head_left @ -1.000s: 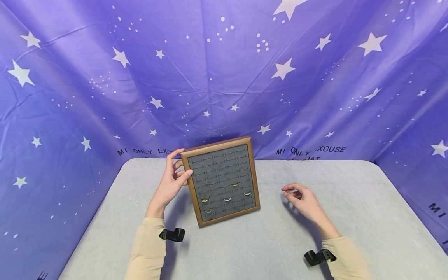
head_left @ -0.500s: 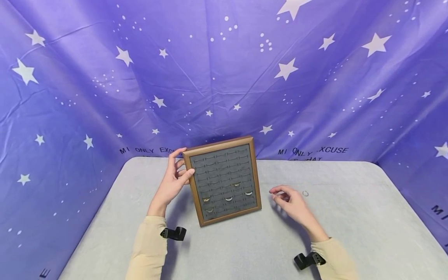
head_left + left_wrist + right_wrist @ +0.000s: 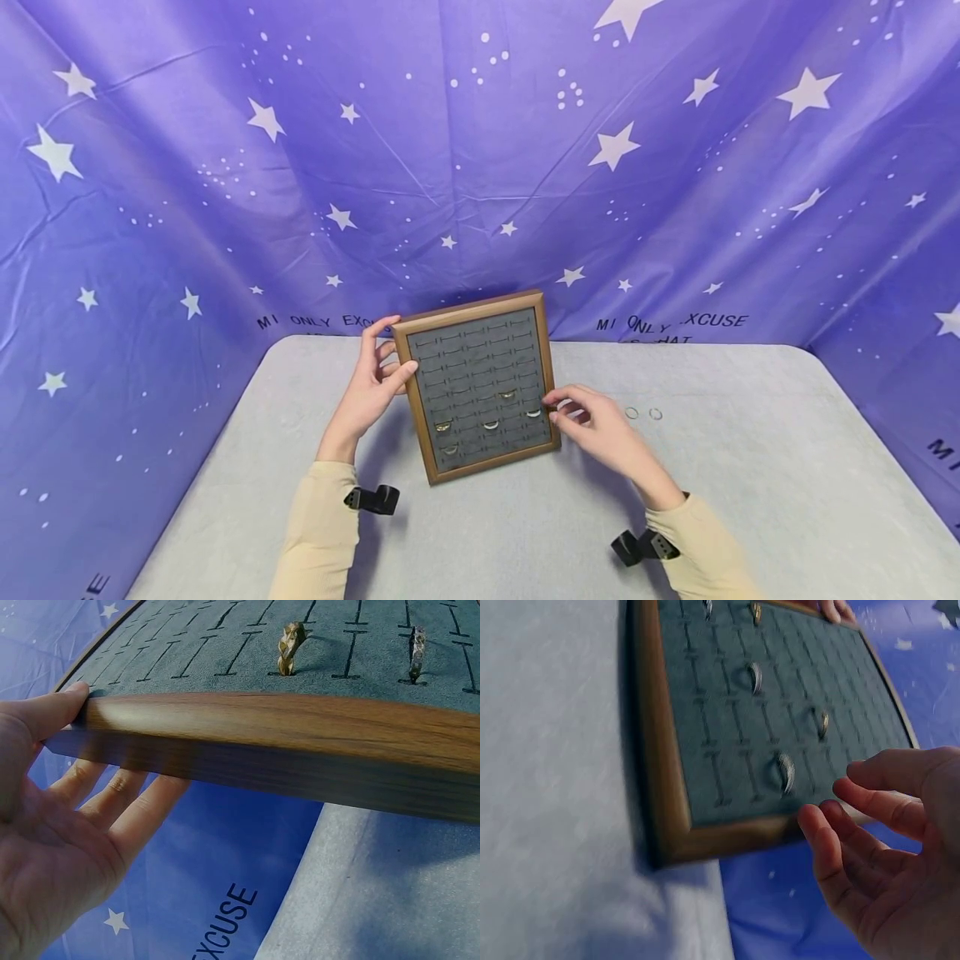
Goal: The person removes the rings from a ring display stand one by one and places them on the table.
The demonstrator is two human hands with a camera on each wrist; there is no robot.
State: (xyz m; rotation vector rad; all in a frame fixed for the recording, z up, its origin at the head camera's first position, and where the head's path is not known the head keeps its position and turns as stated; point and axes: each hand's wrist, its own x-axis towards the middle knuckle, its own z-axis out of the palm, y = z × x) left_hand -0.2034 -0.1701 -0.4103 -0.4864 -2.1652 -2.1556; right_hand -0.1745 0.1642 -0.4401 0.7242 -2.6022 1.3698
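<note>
Your left hand (image 3: 367, 400) grips the wooden ring tray (image 3: 495, 461) near its top corner, thumb in front. Your right hand (image 3: 600, 429), fingers relaxed and holding nothing, is at the tray's opposite edge, contact unclear. A silver ring (image 3: 533, 414) sits just beside those fingertips; two loose rings (image 3: 632, 418) lie on the surface (image 3: 487, 542) past the hand's back.

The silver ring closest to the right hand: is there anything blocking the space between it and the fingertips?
Nothing visible stands between the right hand and the silver ring. The wooden frame runs close by but does not cover the ring.
</note>
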